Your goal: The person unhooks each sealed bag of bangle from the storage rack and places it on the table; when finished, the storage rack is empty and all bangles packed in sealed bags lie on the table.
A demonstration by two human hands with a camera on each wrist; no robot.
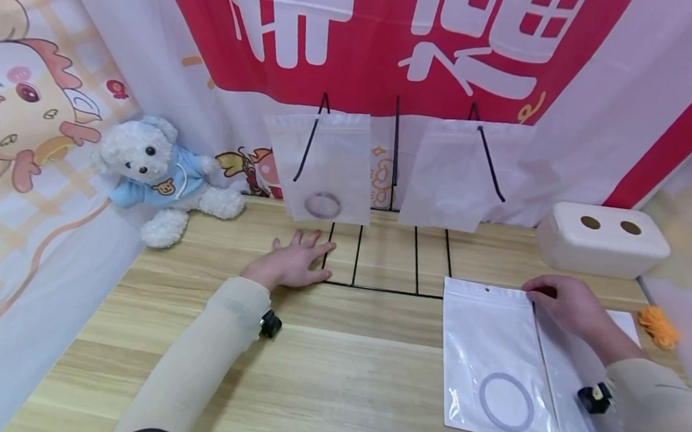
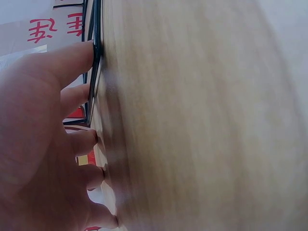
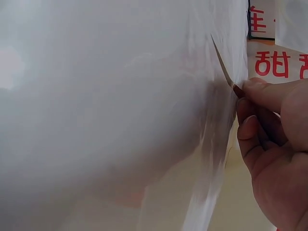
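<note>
My left hand rests on the table with its fingers spread, thumb and forefinger touching the base of a black wire display rack. In the left wrist view the fingertips press down beside the wires. Over on the right, my right hand pinches the upper right corner of a white zip bag with a round ring outline inside. A second white zip bag lies partly beneath it and the right arm. Thumb and finger hold the bag's edge in the right wrist view.
Two white zip bags hang from the rack's hooks, a left one with a ring and a right one. A plush bear sits back left. A white box with two holes and an orange bundle are right.
</note>
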